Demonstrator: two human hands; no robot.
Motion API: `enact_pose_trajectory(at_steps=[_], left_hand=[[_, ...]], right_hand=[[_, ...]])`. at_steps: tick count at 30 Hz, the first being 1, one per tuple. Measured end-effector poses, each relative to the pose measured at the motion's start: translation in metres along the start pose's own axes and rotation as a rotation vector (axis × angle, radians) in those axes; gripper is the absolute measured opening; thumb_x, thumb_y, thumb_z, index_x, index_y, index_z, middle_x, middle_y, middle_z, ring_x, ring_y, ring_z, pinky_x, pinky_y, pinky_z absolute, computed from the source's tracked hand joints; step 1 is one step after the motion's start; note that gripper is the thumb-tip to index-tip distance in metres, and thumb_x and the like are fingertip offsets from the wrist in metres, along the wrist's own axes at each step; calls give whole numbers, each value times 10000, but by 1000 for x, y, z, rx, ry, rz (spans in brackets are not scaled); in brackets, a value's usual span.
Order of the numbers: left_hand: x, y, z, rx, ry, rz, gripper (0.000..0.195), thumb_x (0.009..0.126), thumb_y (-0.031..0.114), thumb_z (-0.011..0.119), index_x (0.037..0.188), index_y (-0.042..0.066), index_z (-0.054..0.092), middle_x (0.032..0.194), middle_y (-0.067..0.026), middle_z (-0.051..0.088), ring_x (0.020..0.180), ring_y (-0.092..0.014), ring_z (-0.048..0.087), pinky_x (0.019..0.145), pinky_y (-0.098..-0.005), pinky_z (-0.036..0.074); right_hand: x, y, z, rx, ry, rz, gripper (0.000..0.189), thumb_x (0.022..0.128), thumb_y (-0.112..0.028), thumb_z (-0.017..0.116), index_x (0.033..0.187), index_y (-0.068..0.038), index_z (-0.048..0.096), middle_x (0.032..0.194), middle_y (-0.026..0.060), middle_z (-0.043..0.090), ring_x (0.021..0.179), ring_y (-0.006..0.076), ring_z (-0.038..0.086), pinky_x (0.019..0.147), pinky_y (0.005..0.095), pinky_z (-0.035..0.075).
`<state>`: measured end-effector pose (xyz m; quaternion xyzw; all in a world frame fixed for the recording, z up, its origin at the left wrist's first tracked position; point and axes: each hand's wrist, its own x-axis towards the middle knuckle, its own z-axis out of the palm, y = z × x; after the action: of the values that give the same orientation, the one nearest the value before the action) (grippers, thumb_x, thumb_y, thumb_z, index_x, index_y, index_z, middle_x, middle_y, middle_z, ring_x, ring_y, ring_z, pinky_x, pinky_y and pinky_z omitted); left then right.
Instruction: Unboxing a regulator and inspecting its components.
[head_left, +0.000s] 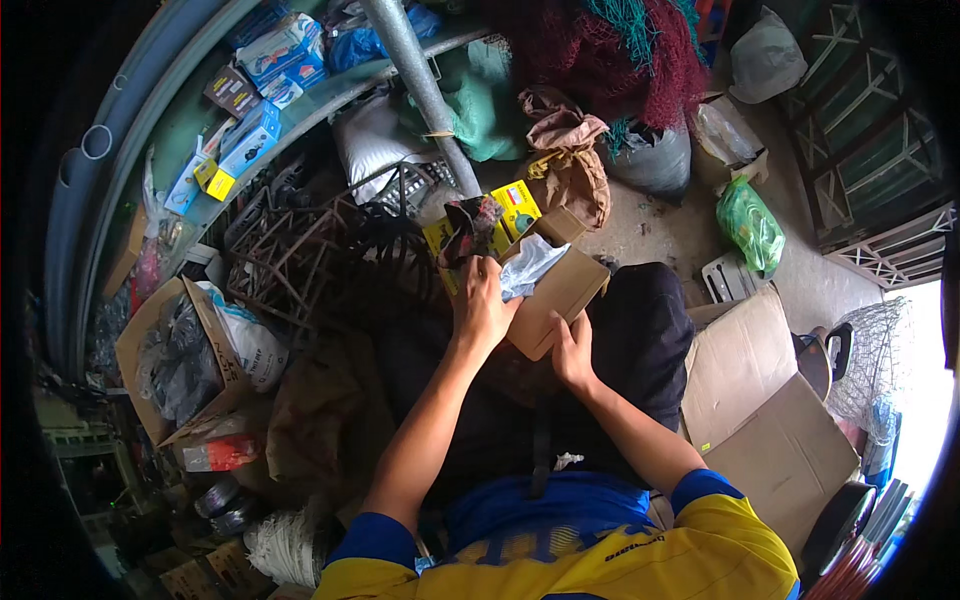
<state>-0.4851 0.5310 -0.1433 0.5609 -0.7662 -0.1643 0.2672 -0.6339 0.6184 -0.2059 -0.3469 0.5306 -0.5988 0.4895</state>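
In front of my knees, a small brown cardboard box (559, 304) is tilted, with its flap (562, 225) up at the far end. My right hand (574, 349) grips its near right edge, thumb on the cardboard. Crumpled whitish plastic (531, 264) pokes out of the box's left side. My left hand (481, 304) is closed at that side, on a dark, reddish, stained rag (471, 229) that sticks out beyond the knuckles. The left fingertips are hidden. Just past the rag lies a yellow printed box (516, 208).
A metal pole (420, 82) slants down behind the yellow box. Metal frames (289, 259) and an open carton (176, 367) stand on the left. A tied brown sack (574, 169) and a green plastic bag (750, 225) rest on the floor beyond. Flattened cardboard (765, 405) lies on the right.
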Motion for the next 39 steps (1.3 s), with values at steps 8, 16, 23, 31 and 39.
enact_pose_trajectory(at_steps=[8,16,23,31,39], left_hand=[[3,-20,-3,-99,-64,39,506,674,72,889,1010,6,516,1029,-216,571,999,-441,596,852,-498,505],[1,-29,-5,-213,-94,186,267,834,76,792,889,3,541,940,-178,588,921,-390,617,799,-461,509],[-9,-21,17,-145,48,97,183,801,94,797,888,70,638,965,-112,650,994,-350,618,881,-467,505],[-12,-15,12,-31,94,70,333,827,196,806,1096,43,681,1095,-141,678,1074,-356,618,970,-459,484],[-47,0,-5,34,30,107,444,953,247,673,1288,-40,625,1259,-237,647,1243,-393,594,1084,-495,436]], right_hand=[[-2,-4,2,-8,-16,34,253,1027,-81,565,1248,41,563,1146,126,669,1080,186,599,982,355,475],[-2,4,6,-58,21,17,303,1033,-77,554,1310,43,534,1204,139,656,1121,206,604,1013,357,470],[5,-6,0,-132,-130,27,343,1045,-173,561,1321,26,519,1148,124,652,1088,203,608,989,361,482],[42,-96,-17,-812,198,-680,349,906,-128,692,1200,10,563,1124,213,610,1107,410,540,1031,491,404],[86,-101,8,-1256,-662,-666,405,925,-198,646,1273,4,603,1201,238,676,1124,390,666,971,489,530]])
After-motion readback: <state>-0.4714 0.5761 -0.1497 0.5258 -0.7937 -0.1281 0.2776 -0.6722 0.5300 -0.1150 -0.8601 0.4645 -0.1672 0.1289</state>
